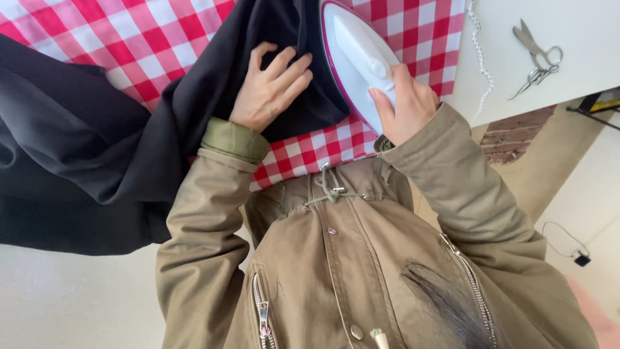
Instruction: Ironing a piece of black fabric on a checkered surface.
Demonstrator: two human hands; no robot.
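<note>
White iron (pixel 358 55), magenta trim, on black cloth (pixel 97 142)

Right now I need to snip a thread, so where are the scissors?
In the head view the scissors lie at the upper right on the white tabletop, right of the beaded cord and beyond the right hand gripping the iron.

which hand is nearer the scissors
The right hand. It grips the iron on the checked cloth, on the side toward the scissors on the white table. The left hand lies flat on the dark fabric, farther away.
</note>
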